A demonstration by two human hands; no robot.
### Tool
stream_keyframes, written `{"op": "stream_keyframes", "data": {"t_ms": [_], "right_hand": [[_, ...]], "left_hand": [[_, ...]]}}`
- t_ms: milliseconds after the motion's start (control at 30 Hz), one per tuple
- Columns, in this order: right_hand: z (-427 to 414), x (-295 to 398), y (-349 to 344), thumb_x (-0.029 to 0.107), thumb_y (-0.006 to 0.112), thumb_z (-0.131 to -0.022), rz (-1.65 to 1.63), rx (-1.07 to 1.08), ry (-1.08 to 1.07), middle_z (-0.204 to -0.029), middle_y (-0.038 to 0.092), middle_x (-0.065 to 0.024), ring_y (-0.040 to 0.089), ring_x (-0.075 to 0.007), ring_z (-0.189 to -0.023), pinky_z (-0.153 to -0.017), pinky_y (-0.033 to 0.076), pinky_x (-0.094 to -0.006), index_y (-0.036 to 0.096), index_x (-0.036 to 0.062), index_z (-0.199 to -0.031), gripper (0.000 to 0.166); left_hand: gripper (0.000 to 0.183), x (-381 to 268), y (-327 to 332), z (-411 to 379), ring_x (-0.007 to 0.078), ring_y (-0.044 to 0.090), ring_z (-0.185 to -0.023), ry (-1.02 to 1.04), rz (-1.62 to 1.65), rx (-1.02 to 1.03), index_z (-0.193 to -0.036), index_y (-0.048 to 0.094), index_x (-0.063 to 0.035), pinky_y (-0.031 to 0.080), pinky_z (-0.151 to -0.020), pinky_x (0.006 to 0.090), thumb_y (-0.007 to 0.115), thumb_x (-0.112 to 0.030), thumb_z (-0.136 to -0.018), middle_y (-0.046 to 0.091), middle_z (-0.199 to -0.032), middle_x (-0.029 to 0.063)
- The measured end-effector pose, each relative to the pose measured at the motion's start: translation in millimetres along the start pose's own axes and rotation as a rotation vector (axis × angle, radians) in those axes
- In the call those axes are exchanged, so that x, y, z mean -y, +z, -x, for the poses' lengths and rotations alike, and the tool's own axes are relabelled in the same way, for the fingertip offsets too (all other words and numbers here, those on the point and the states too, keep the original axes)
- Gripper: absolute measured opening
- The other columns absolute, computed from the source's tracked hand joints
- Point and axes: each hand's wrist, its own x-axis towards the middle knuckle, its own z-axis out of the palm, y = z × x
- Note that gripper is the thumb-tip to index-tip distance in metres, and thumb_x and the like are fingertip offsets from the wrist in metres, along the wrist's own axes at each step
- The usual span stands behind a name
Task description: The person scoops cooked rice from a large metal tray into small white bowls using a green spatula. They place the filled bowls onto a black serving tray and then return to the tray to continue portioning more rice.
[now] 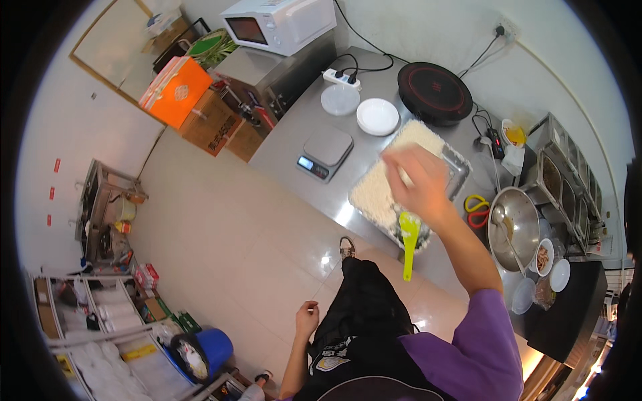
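Note:
My right hand (419, 183), blurred, is over a metal tray (459, 173) spread with white rice (373, 195); its fingers are curled, and whether they hold anything cannot be made out. A lime-green rice paddle (410, 245) lies across the tray's near edge with white grains on its blade. My left hand (307, 317) hangs low beside my leg, away from the table, fingers loosely bent, with nothing visible in it. Left of the tray stands a digital kitchen scale (325, 153).
Behind the tray are white bowls (377, 117), a plastic lid (340, 99) and a black induction cooker (435, 92). To its right lie scissors with yellow and red handles (477, 211), a steel mixing bowl (512, 228) with a ladle, and metal food containers (562, 185). A blue bin (215, 351) stands lower left.

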Motion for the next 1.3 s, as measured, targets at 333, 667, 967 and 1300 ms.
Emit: {"op": "stream_keyframes", "data": {"t_ms": [333, 667, 967, 1300], "right_hand": [[56.3, -227.2, 209.5, 0.017, 0.062, -0.081, 0.693, 0.951, 0.205, -0.083, 0.069, -0.0053, 0.064, -0.0237, -0.088, -0.071, 0.052, -0.0389, 0.071, 0.0113, -0.082, 0.011], [61.4, -228.4, 227.8, 0.016, 0.057, -0.081, 0.647, 1.038, 0.230, -0.074, 0.067, -0.0096, 0.067, -0.0267, -0.073, -0.061, 0.053, -0.0393, 0.065, 0.0084, -0.073, 0.013], [39.0, -210.6, 266.3, 0.014, 0.059, -0.080, 0.808, 1.072, 0.467, -0.079, 0.069, -0.0119, 0.069, -0.0268, -0.073, -0.061, 0.055, -0.0388, 0.065, 0.0045, -0.081, 0.011], [27.6, -207.2, 260.6, 0.015, 0.060, -0.079, 0.888, 1.033, 0.433, -0.082, 0.065, -0.0112, 0.065, -0.0247, -0.077, -0.059, 0.054, -0.0360, 0.060, 0.0038, -0.086, 0.013]], "left_hand": [[0.015, -98.5, -60.0, -170.0, 0.0165, 0.068, -0.071, 0.043, 0.240, 0.230, -0.103, 0.066, -0.0023, 0.054, -0.065, 0.0295, 0.061, -0.011, -0.093, 0.070, -0.085, 0.0101], [0.020, -201.9, -111.0, -338.1, 0.0243, 0.067, -0.070, 0.406, -0.094, 0.518, -0.103, 0.067, -0.0028, 0.054, -0.066, 0.0349, 0.065, -0.016, -0.089, 0.070, -0.086, 0.0149], [0.019, -191.8, -123.8, -401.6, 0.0223, 0.067, -0.072, 0.394, -0.074, 0.701, -0.103, 0.067, -0.0027, 0.053, -0.068, 0.0334, 0.064, -0.016, -0.090, 0.070, -0.086, 0.0130], [0.019, -208.7, -133.0, -428.6, 0.0241, 0.069, -0.074, 0.406, -0.086, 0.745, -0.101, 0.067, -0.0014, 0.054, -0.070, 0.0341, 0.063, -0.016, -0.090, 0.071, -0.087, 0.0145]]}}
